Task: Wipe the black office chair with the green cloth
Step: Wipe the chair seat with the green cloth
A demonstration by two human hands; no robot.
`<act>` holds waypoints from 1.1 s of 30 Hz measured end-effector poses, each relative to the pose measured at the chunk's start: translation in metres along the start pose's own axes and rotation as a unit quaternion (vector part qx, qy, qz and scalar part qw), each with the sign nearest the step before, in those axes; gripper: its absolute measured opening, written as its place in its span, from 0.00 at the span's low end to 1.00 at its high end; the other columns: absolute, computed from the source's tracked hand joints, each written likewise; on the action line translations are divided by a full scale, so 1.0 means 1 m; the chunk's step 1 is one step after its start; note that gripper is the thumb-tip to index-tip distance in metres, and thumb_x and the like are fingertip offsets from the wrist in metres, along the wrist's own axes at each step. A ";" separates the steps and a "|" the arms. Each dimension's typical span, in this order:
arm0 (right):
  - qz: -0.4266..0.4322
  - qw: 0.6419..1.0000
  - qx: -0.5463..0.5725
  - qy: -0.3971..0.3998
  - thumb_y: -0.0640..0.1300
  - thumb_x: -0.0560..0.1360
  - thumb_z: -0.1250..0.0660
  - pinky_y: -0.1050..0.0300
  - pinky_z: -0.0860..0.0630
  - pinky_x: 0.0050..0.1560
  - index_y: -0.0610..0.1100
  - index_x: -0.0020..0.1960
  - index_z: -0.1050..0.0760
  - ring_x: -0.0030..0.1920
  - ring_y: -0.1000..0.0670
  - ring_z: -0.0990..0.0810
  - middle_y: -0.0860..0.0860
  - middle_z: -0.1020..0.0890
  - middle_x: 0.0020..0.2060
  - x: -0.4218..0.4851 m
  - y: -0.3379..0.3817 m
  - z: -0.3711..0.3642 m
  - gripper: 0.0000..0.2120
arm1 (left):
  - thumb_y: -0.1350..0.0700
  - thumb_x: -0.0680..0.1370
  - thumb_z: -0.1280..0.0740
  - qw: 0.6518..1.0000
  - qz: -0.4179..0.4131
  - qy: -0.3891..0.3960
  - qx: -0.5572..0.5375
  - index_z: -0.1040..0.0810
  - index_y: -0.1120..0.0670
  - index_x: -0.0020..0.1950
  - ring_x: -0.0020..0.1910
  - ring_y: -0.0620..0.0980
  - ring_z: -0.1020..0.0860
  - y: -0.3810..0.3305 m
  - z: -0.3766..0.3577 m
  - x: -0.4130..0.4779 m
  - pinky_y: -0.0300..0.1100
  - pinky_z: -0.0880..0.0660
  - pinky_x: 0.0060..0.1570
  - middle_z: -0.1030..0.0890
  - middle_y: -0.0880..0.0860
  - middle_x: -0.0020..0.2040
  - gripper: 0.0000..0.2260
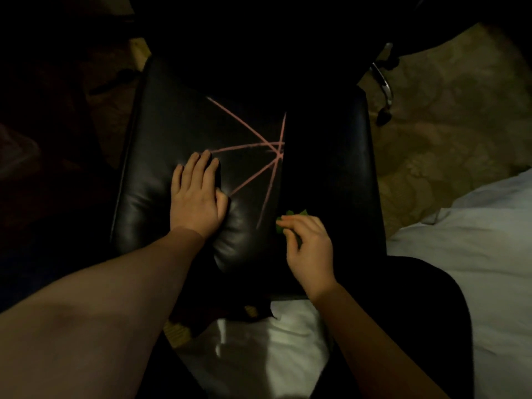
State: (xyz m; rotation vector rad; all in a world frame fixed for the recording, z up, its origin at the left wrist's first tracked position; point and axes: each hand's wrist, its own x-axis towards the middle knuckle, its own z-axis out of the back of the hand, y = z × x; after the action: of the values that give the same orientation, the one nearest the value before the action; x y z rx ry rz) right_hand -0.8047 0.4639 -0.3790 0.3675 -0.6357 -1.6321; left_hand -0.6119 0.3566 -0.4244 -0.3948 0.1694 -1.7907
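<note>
The black office chair (pixel 172 116) fills the middle of the dim head view, its leather seat crossed by several pink lines (pixel 253 145). My left hand (pixel 195 197) lies flat on the seat's left half, fingers straight, pressing the cushion. My right hand (pixel 308 243) is over the seat's front centre, its fingers curled and pinching the green cloth (pixel 290 216). Only a small crumpled bit of the cloth shows past my fingertips; the rest is hidden under the hand. The chair's back half is lost in shadow.
A chrome lever and armrest part (pixel 384 82) stick out at the chair's right. Patterned beige carpet (pixel 449 116) lies to the right. White bedding (pixel 472 249) sits at the right and lower centre. The left side is too dark to read.
</note>
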 end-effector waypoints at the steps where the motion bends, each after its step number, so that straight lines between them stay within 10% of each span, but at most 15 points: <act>1: 0.002 1.000 0.003 -0.002 0.28 0.71 0.32 0.65 0.29 0.58 0.42 0.47 0.17 0.50 0.50 0.21 0.50 0.16 0.46 -0.007 0.001 0.000 0.12 | 0.52 0.74 0.44 1.000 0.001 0.001 -0.005 0.29 0.59 0.71 0.75 0.56 0.36 0.000 0.001 0.000 0.54 0.46 0.74 0.32 0.57 0.74 0.26; 15: 0.005 1.000 0.019 0.020 0.31 0.73 0.30 0.61 0.27 0.55 0.41 0.50 0.18 0.50 0.48 0.20 0.49 0.16 0.47 -0.043 0.019 0.018 0.09 | 0.56 0.78 0.33 0.993 -0.009 0.076 -0.094 0.28 0.62 0.70 0.72 0.60 0.32 0.015 0.044 0.003 0.52 0.38 0.73 0.29 0.61 0.71 0.22; 21: -0.025 0.999 0.024 -0.008 0.34 0.73 0.29 0.56 0.33 0.69 0.39 0.61 0.22 0.66 0.48 0.26 0.46 0.22 0.62 -0.065 0.030 -0.008 0.16 | 0.51 0.79 0.36 0.997 0.009 0.073 -0.032 0.34 0.59 0.74 0.77 0.58 0.43 0.015 0.041 -0.006 0.56 0.48 0.76 0.37 0.58 0.77 0.26; 33: 0.022 0.999 -0.035 -0.024 0.28 0.69 0.29 0.71 0.34 0.57 0.41 0.50 0.16 0.48 0.46 0.25 0.50 0.16 0.47 -0.022 0.010 -0.016 0.13 | 0.49 0.77 0.46 0.999 -0.007 0.038 0.002 0.32 0.57 0.73 0.76 0.56 0.39 0.022 0.016 -0.013 0.55 0.46 0.75 0.34 0.57 0.76 0.26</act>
State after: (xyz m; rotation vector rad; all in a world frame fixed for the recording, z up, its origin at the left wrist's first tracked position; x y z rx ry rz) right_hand -0.7835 0.4819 -0.3886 0.2623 -0.6181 -1.6206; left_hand -0.5837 0.3650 -0.4185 -0.3263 0.2162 -1.8208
